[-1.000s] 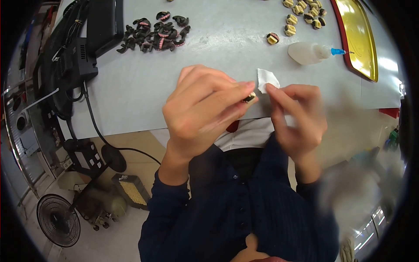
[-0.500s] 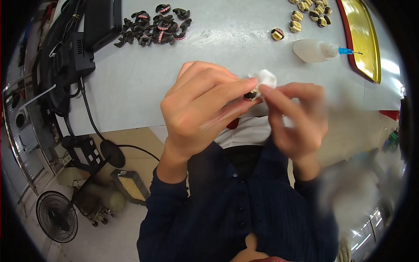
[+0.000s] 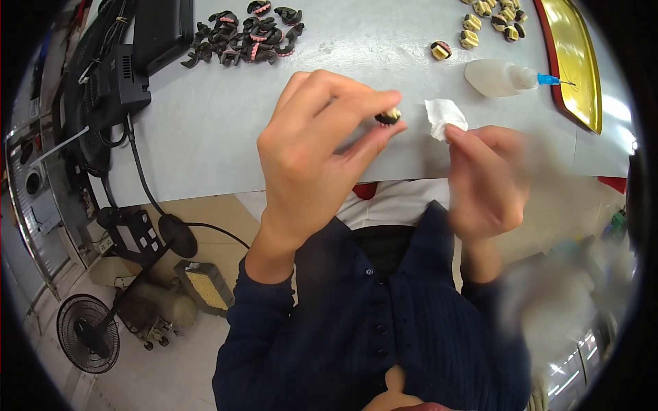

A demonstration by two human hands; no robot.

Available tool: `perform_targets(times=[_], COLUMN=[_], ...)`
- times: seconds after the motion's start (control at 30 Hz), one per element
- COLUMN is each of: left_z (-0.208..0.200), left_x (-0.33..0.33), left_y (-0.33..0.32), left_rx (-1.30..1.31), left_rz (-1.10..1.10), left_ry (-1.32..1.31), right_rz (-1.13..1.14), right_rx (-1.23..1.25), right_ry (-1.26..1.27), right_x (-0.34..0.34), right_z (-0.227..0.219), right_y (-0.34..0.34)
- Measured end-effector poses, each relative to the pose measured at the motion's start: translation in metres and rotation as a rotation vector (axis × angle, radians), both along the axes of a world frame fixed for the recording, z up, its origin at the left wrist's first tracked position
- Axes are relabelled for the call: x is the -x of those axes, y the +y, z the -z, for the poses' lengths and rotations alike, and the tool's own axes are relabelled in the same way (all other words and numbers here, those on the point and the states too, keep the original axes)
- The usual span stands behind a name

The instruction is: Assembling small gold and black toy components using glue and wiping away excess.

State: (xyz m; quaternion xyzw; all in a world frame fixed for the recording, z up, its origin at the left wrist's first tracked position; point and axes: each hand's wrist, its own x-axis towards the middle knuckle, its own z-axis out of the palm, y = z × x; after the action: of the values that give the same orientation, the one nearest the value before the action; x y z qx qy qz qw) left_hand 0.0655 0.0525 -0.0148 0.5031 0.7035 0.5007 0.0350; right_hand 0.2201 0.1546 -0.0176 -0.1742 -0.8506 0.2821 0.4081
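Between the thumb and fingertips of my left hand (image 3: 312, 147) is a small black-and-cream piece with a pink edge (image 3: 388, 116), which looks like a little hair claw clip. It is held above the near part of the grey table. My right hand (image 3: 488, 171) pinches a crumpled white tissue (image 3: 445, 118) by its lower corner, to the right of the clip and apart from it. A similar clip (image 3: 441, 50) lies alone on the table beyond the tissue. Fingers hide part of the held clip.
Black clips with pink edges (image 3: 253, 41) are heaped at the far left, beside a black device (image 3: 161, 38) with cables. Cream-and-black clips (image 3: 471, 22) are grouped at the far right. A translucent squeeze bottle (image 3: 497, 79) with a blue needle tip lies near a gold tray with a red rim (image 3: 576, 75).
My hands have moved apart. The tissue has come away from the clip and gone right with my right hand, while the clip stays in my left, slightly farther up and left.
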Motion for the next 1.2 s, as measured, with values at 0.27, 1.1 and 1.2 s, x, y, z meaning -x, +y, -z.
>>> perform_targets(times=[0.27,1.1,1.2], left_z=[-0.022,0.000,0.000], left_x=[0.015,-0.020,-0.021], left_y=[0.037,-0.007,-0.007], left_rx=[-0.044,-0.544,-0.518], left_rz=[-0.066,0.324,0.311], left_ry=[-0.072,-0.326,-0.277], right_rz=[0.012,-0.483,-0.435], right_rx=[0.076,0.339,0.319], right_ry=[0.053,0.202,0.209], right_x=[-0.001,-0.009,-0.012], right_z=[-0.005,-0.016,-0.019], right_y=[-0.004,-0.018,-0.020])
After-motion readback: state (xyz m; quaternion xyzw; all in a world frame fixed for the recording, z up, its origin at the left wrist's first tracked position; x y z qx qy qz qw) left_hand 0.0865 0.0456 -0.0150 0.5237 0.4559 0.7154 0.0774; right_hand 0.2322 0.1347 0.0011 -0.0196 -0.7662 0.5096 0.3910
